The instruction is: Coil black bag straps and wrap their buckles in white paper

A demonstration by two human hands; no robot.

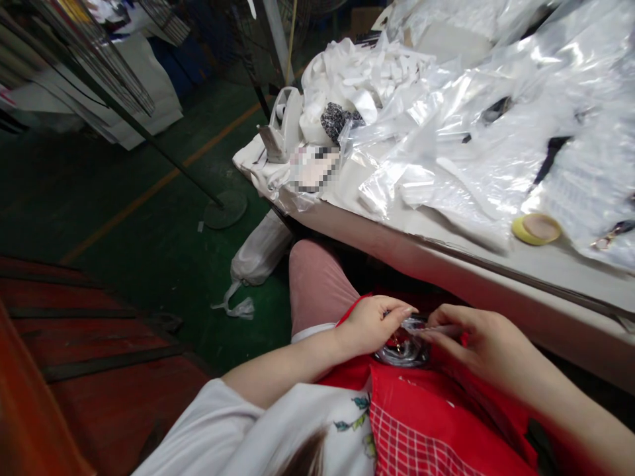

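A small rounded bundle in shiny clear plastic [403,355], dark at the rim with a gold-coloured bit inside, lies on my lap over the red apron [411,410]. From the left, my left hand [372,324] grips its upper edge, thumb and fingers closed. On the other side, my right hand [469,334] is closed, its fingers pinched round a thin pale piece at the bundle's right edge. What that piece is, I cannot make out. The two hands are close together, and fingers hide part of the bundle.
Ahead is a table [476,264] piled with clear plastic bags [446,112], a yellow tape roll [536,228], a tape dispenser [285,125] and a blurred-out flat item [315,168]. A white bag [260,248] lies on the floor; a stand base [225,209] is further left.
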